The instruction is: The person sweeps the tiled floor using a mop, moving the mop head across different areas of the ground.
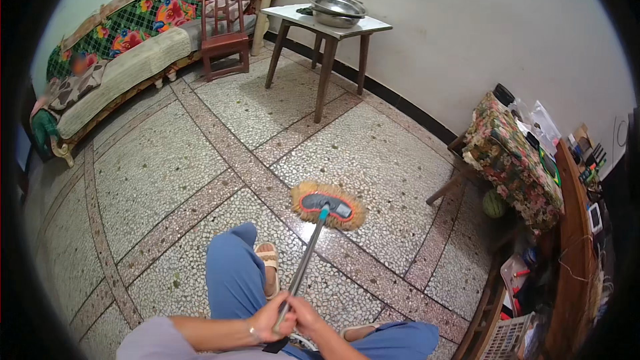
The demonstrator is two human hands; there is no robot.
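Note:
A mop with a tan fringed head [354, 220] rests on the speckled terrazzo floor [165, 160] in front of me. Its grey backing plate is edged in orange. From a teal joint, a metal mop handle [309, 255] runs back towards my body. My left hand [270, 317] grips this handle near its lower end in the picture. Close against it, my right hand [306, 316] is also wrapped around the handle. The handle's very end is partly hidden by my hands. My sandalled feet stand apart on either side of the handle.
Far left, a long sofa [145, 60] has a floral cover, with a red wooden chair [225, 52] before it. A small table [360, 29] holds metal basins [337, 10]. Right, a flower-cloth table [510, 160] has a watermelon [494, 204] beneath; a wooden cabinet [572, 260] stands nearer.

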